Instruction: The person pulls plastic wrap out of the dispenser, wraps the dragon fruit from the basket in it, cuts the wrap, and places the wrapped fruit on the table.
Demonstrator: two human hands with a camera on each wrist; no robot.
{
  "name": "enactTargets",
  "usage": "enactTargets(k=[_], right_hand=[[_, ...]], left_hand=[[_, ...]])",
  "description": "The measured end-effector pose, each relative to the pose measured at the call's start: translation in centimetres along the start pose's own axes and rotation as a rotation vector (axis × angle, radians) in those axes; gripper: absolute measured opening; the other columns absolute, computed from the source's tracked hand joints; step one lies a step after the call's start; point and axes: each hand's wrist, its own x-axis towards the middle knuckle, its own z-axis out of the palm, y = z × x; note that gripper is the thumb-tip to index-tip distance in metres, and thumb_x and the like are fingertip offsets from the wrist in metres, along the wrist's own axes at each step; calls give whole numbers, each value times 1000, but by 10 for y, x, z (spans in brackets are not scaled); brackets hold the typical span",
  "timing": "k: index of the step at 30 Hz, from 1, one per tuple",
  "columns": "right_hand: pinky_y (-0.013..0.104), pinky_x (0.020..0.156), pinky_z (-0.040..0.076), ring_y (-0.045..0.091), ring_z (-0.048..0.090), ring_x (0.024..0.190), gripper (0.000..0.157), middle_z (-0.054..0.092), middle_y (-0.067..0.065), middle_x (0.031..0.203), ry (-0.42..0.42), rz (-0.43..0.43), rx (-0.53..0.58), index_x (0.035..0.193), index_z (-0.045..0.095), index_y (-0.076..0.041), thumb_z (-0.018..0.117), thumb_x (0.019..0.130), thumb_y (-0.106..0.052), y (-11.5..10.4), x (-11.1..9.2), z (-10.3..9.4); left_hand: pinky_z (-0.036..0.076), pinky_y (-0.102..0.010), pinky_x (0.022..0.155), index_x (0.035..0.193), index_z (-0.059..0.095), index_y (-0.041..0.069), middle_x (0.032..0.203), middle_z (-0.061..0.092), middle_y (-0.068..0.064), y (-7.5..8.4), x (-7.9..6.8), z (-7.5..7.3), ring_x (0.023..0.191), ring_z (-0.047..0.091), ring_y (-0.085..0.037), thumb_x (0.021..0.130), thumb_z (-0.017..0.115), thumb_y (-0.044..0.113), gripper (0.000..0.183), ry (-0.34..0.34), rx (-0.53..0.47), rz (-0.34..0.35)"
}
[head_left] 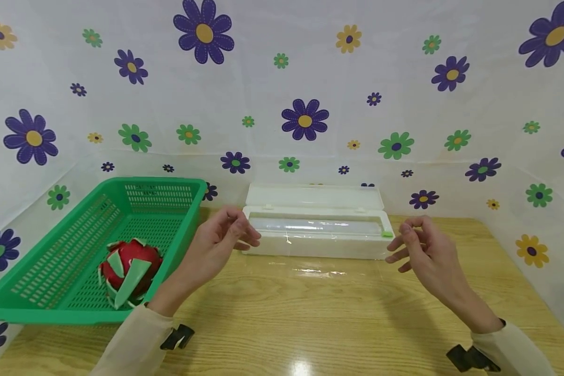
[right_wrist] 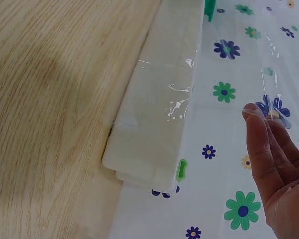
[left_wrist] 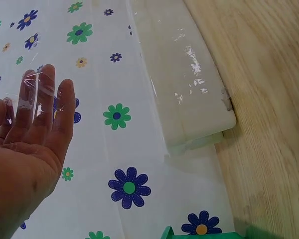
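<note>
A white cling film dispenser box (head_left: 310, 248) lies on the table with its lid (head_left: 316, 197) raised at the back. Inside it is a roll of film (head_left: 316, 225), and a small green slider (head_left: 387, 234) sits at the right end of the box. Clear cling film (head_left: 321, 273) stretches from the box toward the person, between the two hands. The left hand (head_left: 216, 245) pinches the film's left side between thumb and forefinger. At the right side, the right hand (head_left: 430, 266) pinches it likewise. Transparent film (left_wrist: 37, 92) drapes over the left fingers in the left wrist view.
A green plastic basket (head_left: 51, 316) stands on the left, with a red dragon fruit (head_left: 143, 261) with green scales inside. Wood-grain tabletop (head_left: 301, 324) extends in front of the box. A flower-printed white cloth (head_left: 263, 89) hangs behind and at the sides.
</note>
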Motion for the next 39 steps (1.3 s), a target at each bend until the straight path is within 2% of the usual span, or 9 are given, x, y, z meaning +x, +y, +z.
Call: enactTargets(k=[6,13,17,23,28,33,39], right_hand=[[29,58,61,10,75,68,15,72,8,83,3,-12,21,114,52,1,42,110,-10,1,-2,-1],[31,61,62,13,76,70,17,72,16,83,-10,10,46,110,51,1,40,111,-12,4,-7,0],[32,60,62,14,76,71,18,73,17,84,-37,31,39,110,52,0,40,111,-14,6,-13,-1],[33,62,63,14,76,75,18,74,13,86,-106,60,5,109,50,-2,40,112,-16,11,-23,-3],[35,65,63,11,76,80,18,76,10,87,-178,92,15,106,51,-2,40,112,-15,17,-35,-4],[33,66,63,12,77,81,20,76,12,92,-254,140,26,104,51,-2,40,112,-17,21,-47,-4],[32,65,63,11,76,82,19,77,12,93,-317,144,27,103,52,-3,39,112,-15,25,-56,-4]], left_hand=[[63,-33,81,112,55,6,102,73,-12,-1,0,0,91,75,-14,111,44,19,17,-10,25,10],[62,-30,83,111,56,6,102,73,-12,-4,-4,6,93,74,-13,110,46,19,17,-26,17,-21],[63,-35,82,108,57,6,101,73,-12,-7,-9,8,91,75,-15,110,46,19,16,-63,3,-34],[63,-41,82,107,57,5,99,73,-16,-14,-16,11,90,76,-22,110,46,20,19,-124,-30,-74],[63,-43,80,108,56,4,101,72,-18,-20,-23,13,90,76,-19,110,46,19,18,-165,-56,-100],[63,-44,79,108,55,3,103,71,-22,-23,-29,17,91,76,-19,111,44,20,20,-213,-84,-122],[63,-45,81,109,55,4,104,70,-22,-21,-33,20,92,75,-19,111,43,20,21,-264,-88,-139]])
